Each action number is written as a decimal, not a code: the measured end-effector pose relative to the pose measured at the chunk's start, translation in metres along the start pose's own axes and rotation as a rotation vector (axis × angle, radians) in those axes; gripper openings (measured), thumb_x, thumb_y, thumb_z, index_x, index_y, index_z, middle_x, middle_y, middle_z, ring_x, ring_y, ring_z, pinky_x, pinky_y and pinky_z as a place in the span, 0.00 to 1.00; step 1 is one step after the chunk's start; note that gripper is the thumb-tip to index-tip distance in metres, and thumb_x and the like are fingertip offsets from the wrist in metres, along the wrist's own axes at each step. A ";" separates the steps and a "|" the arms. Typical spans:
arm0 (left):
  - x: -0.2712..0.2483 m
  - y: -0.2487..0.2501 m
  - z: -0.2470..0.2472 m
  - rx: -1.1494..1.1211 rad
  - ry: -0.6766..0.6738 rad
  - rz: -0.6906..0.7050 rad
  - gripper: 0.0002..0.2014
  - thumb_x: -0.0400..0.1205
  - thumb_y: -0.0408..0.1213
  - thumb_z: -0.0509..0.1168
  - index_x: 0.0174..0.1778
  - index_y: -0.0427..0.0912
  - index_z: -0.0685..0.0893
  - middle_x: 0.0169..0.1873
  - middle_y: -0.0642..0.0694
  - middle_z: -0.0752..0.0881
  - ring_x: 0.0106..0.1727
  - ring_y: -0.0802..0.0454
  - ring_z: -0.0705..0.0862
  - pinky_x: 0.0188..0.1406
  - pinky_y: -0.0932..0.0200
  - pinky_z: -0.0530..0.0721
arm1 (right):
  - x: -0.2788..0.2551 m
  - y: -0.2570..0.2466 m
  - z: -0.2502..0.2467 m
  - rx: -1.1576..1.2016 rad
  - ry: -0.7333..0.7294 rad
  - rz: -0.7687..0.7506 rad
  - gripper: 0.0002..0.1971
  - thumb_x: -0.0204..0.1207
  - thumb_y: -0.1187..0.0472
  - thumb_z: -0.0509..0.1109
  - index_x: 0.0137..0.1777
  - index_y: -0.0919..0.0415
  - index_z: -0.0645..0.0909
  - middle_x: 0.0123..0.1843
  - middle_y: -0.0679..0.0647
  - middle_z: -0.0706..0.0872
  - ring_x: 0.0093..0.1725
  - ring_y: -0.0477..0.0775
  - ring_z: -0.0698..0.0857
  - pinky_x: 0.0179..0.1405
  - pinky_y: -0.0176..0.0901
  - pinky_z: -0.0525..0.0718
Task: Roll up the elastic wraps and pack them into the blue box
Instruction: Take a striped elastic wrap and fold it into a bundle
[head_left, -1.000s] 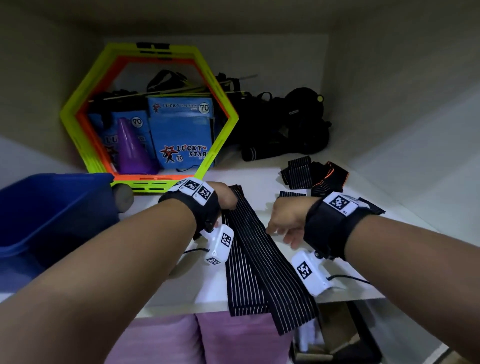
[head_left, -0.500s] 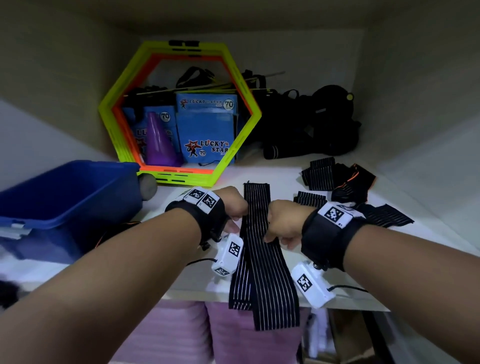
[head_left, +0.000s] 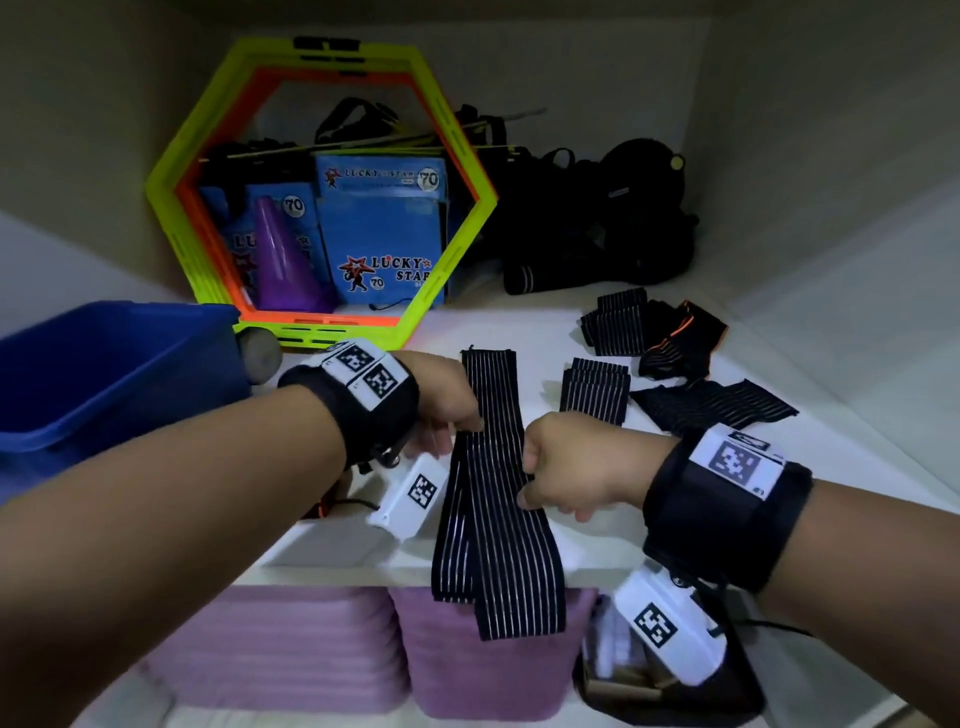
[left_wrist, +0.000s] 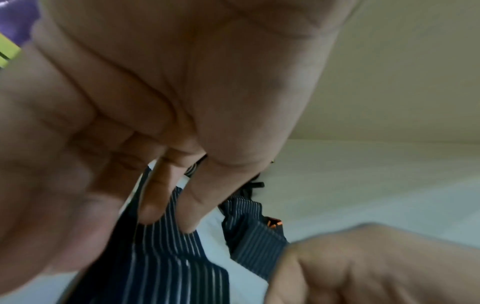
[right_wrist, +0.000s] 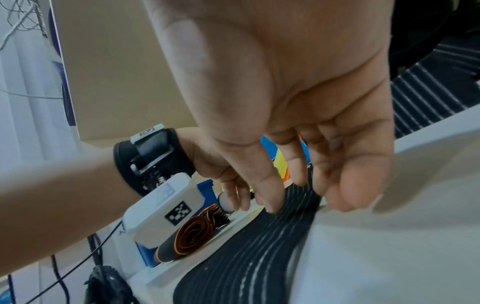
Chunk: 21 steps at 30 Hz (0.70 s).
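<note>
Hands on black white-striped elastic wrap (head_left: 491, 467) laid flat on white shelf (head_left: 530, 332).

Wrap runs lengthwise from the shelf's middle toward the front edge, both loose ends hanging over that edge. Left hand (head_left: 447, 397) presses the wrap's left side with straightened fingertips (left_wrist: 150, 214), nothing enclosed. Right hand (head_left: 571, 467) sits at the wrap's right edge, fingers (right_wrist: 270, 197) bent down onto the fabric and thumb alongside; whether the edge is pinched cannot be told. Blue plastic box (head_left: 119, 374) stands at the shelf's left, beside the left forearm. Folded striped wraps (head_left: 597, 395) lie right of the flat wrap, apart from it. Rolled black wrap with orange edging (right_wrist: 192, 236) lies beside the blue box.
</note>
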<state>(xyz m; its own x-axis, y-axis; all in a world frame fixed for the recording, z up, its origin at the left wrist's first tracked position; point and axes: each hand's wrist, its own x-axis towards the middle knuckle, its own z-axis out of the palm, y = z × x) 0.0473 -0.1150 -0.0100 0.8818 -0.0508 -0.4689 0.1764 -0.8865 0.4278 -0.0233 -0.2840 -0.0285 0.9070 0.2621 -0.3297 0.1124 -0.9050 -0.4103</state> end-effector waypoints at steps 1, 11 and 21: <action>-0.004 -0.003 0.005 0.004 -0.016 0.001 0.17 0.81 0.42 0.71 0.52 0.28 0.82 0.36 0.34 0.92 0.33 0.34 0.91 0.49 0.27 0.88 | -0.002 -0.001 0.002 0.000 -0.003 -0.014 0.17 0.73 0.54 0.79 0.55 0.65 0.83 0.36 0.58 0.87 0.27 0.53 0.87 0.21 0.38 0.82; -0.043 -0.021 0.016 -0.051 0.041 0.053 0.09 0.81 0.37 0.71 0.46 0.34 0.84 0.41 0.42 0.86 0.34 0.40 0.93 0.50 0.47 0.90 | -0.003 -0.007 0.011 0.159 0.074 -0.037 0.18 0.73 0.62 0.78 0.56 0.75 0.84 0.38 0.68 0.91 0.29 0.56 0.85 0.43 0.58 0.91; -0.085 -0.047 0.037 -0.066 0.194 0.112 0.09 0.83 0.36 0.68 0.51 0.33 0.86 0.40 0.35 0.92 0.35 0.41 0.93 0.37 0.46 0.93 | -0.027 0.000 0.021 0.179 0.221 -0.142 0.09 0.72 0.60 0.80 0.45 0.57 0.81 0.41 0.58 0.90 0.39 0.58 0.90 0.44 0.56 0.92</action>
<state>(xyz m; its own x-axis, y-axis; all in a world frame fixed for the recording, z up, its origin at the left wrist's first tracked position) -0.0523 -0.0857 -0.0189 0.9639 -0.0525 -0.2610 0.0951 -0.8478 0.5218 -0.0559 -0.2844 -0.0376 0.9557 0.2848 -0.0742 0.1886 -0.7860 -0.5887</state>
